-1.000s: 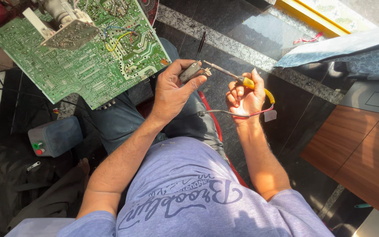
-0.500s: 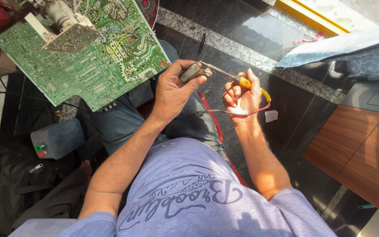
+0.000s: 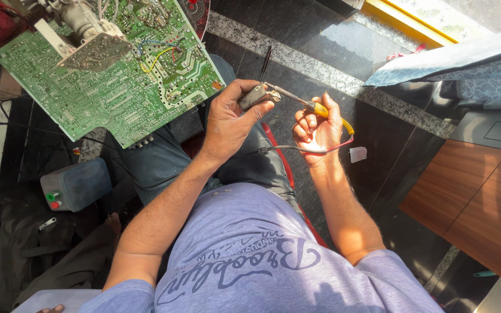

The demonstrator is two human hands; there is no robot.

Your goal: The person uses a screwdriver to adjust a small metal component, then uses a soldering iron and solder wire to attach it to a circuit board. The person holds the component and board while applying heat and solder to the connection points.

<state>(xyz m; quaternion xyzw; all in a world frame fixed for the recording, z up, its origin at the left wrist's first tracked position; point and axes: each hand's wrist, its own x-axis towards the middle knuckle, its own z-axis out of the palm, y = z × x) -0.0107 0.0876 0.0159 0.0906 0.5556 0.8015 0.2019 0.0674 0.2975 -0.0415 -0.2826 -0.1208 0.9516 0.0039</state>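
Observation:
My left hand pinches a small dark grey part between thumb and fingers, above my lap. My right hand grips a yellow-handled tool. Its thin metal shaft reaches left and touches the grey part. A grey and red wire loops from under the left hand to the right palm. A large green circuit board with a metal heat sink and coloured wires rests tilted on my left knee, just left of the left hand.
A grey box with a red and a green button sits on the floor at the left. A thin black stick and a white tag lie on the dark stone floor. Blue cloth and a wooden panel are at the right.
My right hand has curled tighter round the yellow handle and shifted slightly left and down. The left hand keeps its hold on the grey part.

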